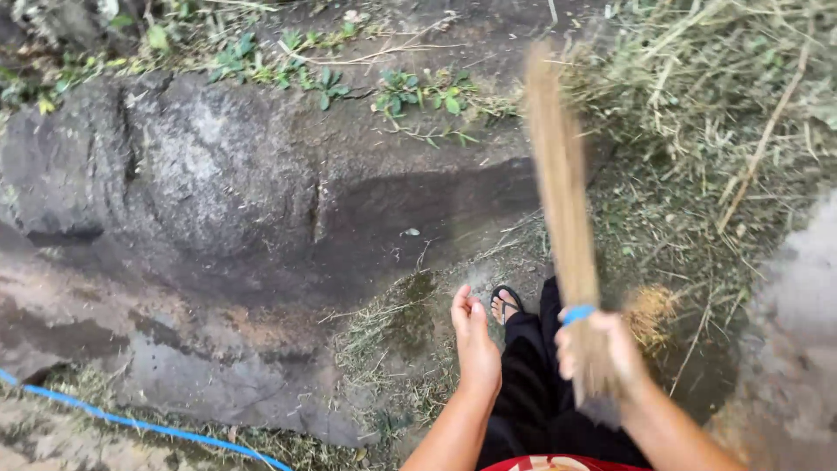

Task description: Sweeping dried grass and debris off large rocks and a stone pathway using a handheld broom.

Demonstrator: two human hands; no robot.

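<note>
My right hand (602, 349) grips the bound end of a long straw broom (562, 201), which has a blue band near my fingers. The bristles point away from me, blurred, over the edge of a dark rock slab (235, 192) and a patch of dry grass. My left hand (475, 336) hangs free beside my leg, fingers held together and straight, with nothing in it. Below it I see my black trousers and one foot in a black sandal (506, 303).
A heap of cut dry grass and stalks (715, 96) lies at the upper right. Green weeds (323, 78) grow along the rock's far edge. A blue hose or cord (131, 423) runs across the lower left. Grass scraps (392, 323) litter the damp ground.
</note>
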